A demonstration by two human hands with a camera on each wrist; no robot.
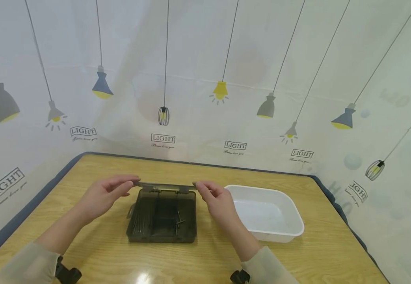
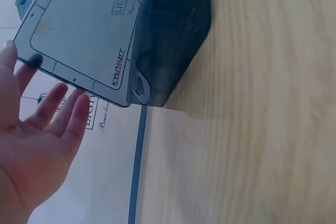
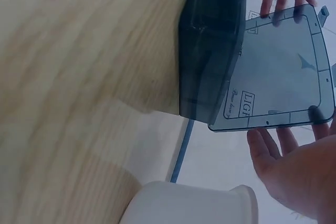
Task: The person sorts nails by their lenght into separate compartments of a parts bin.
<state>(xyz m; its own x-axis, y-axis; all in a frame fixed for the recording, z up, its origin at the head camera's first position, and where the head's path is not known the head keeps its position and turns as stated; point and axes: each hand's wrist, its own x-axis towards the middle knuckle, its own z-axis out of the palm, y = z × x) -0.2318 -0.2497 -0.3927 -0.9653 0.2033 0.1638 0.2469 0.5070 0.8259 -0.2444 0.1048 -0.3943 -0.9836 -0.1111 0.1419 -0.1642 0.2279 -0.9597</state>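
Note:
A dark see-through plastic storage box (image 1: 162, 239) stands on the table with its lid (image 1: 167, 187) raised. My left hand (image 1: 100, 197) pinches the lid's upper left corner between thumb and fingers, and my right hand (image 1: 221, 205) holds the opposite upper corner. In the left wrist view, printed lettering shows on the clear lid (image 2: 79, 24). Inside the box, a few small screws (image 1: 178, 223) lie in the right compartment, while thin metal pieces (image 1: 138, 224) are in the left one. A small loop (image 2: 140, 86) sticks out from the box's side.
To the right of the box is a white plastic tub (image 1: 299, 227), close to my right forearm. The wooden table (image 1: 102, 256) ends at a dark blue edge (image 1: 226, 167) against a lamp-patterned curtain (image 1: 191, 118).

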